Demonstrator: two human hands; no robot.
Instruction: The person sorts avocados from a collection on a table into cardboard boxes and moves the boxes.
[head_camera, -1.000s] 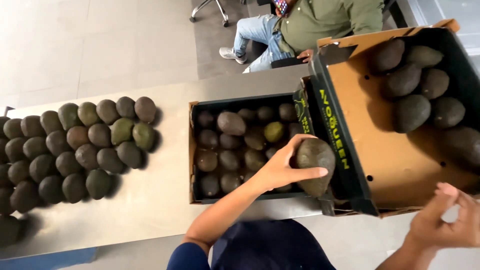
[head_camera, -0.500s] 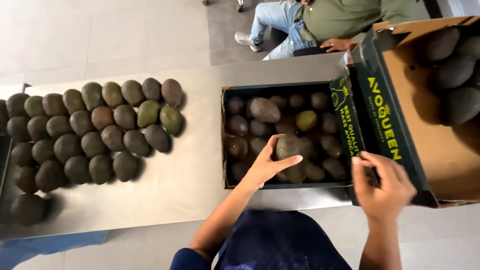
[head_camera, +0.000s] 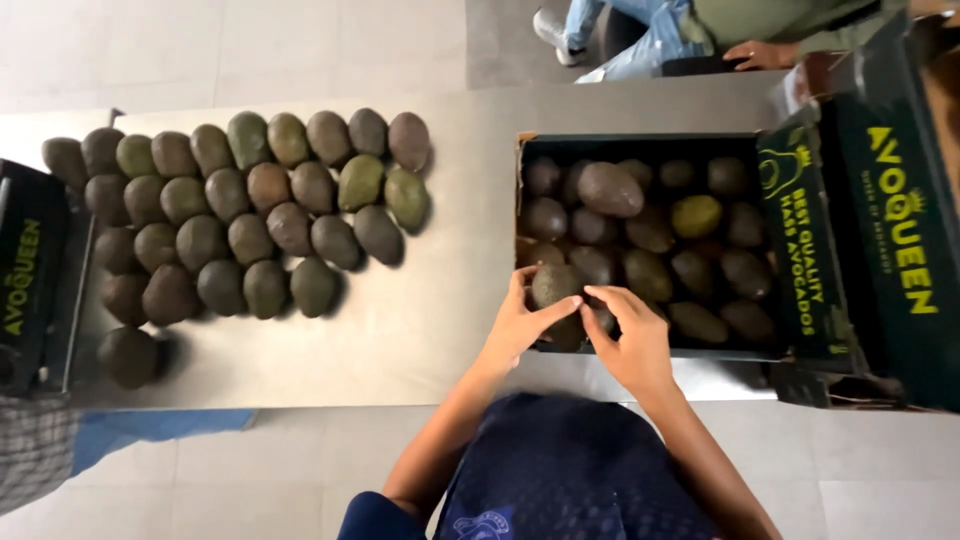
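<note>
Head view showed one dark avocado (head_camera: 556, 287) at the black box's (head_camera: 790, 240) seven-o'clock corner, left hand (head_camera: 520, 325) and right hand (head_camera: 630, 340) both curled around it; roughly thirty avocados (head_camera: 250, 210) lay at nine o'clock.

Open steel runs down the middle of the table (head_camera: 455, 300), a bare lane between the rows of loose avocados (head_camera: 250, 215) on the left and the dark open box (head_camera: 640, 148) on the right, clear from the far edge to the near edge. That box is packed with fruit, and both hands crowd its near-left corner. A taller carton (head_camera: 880, 230) walls off the right edge; another box (head_camera: 30, 275) blocks the left edge.
</note>
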